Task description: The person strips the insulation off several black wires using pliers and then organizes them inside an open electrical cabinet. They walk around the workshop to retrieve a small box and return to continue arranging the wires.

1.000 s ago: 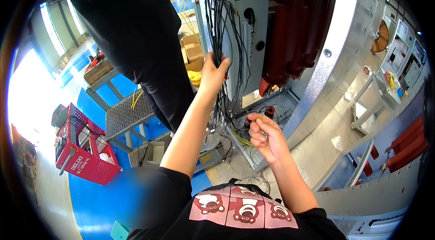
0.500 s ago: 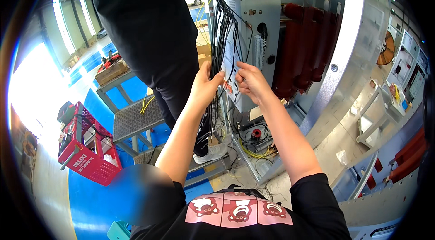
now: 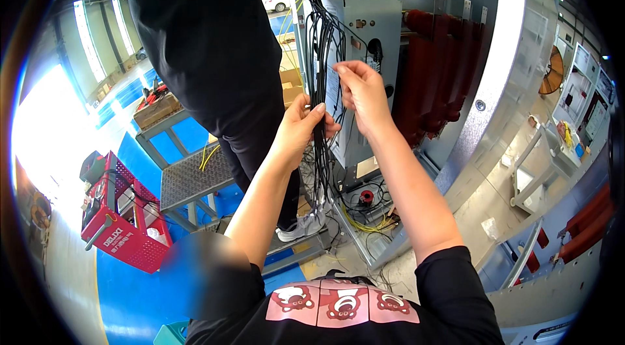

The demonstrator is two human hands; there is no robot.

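A thick bundle of black wires (image 3: 317, 39) hangs down from above, in front of a grey metal box (image 3: 381, 13). My left hand (image 3: 301, 125) is closed around the bundle, thumb in front and fingertips showing on its right side. Below that hand the loose wire ends spread out toward the floor. Higher up and to the right, my right hand (image 3: 363, 92) is in a pinch at the bundle's right edge, on what looks like one black wire; its fingertips partly hide it. White paper with print (image 3: 333, 94) shows behind the wires.
A person in dark trousers (image 3: 215, 52) stands close on the left, beside a metal step platform (image 3: 195, 175). A red tool cart (image 3: 140, 241) is farther left. Dark red insulators (image 3: 430, 78) and a metal frame post (image 3: 485, 84) are on the right. A red spool (image 3: 366, 198) lies below.
My right hand has moved up along the wires, its fingers now pinched at the bundle's edge. The left hand's fingers now reach around the bundle, and the lower wires have shifted right.
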